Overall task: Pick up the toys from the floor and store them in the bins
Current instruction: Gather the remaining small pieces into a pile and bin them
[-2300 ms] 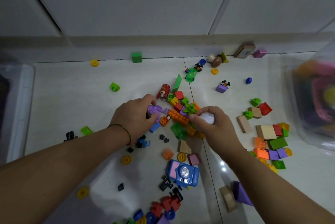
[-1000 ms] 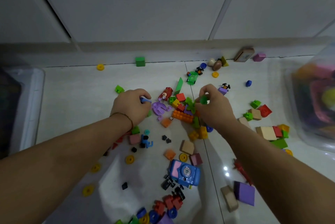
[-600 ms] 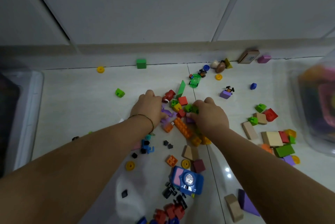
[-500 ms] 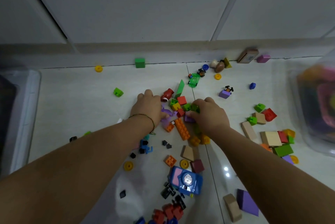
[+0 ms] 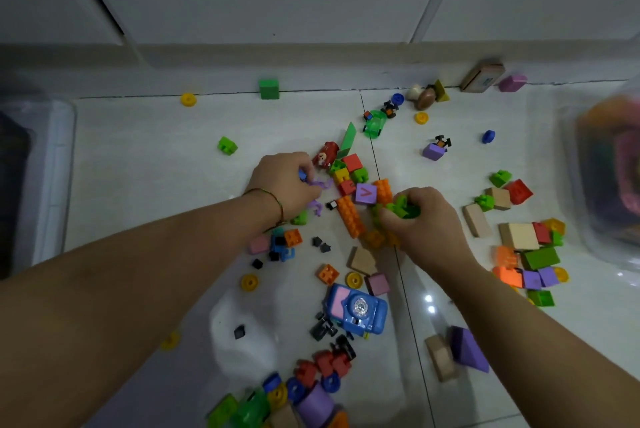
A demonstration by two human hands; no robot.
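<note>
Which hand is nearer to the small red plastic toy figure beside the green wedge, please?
Left. The left hand lies just left of the small red plastic toy figure, nearly touching; the right hand is farther off, toward the person and to its right.

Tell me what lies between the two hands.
In the head view, a long orange brick and a purple cube lie between the left hand, holding a purple toy, and the right hand, gripping green bricks.

red "V" mark, on a purple block [image 5: 365, 193]
</note>
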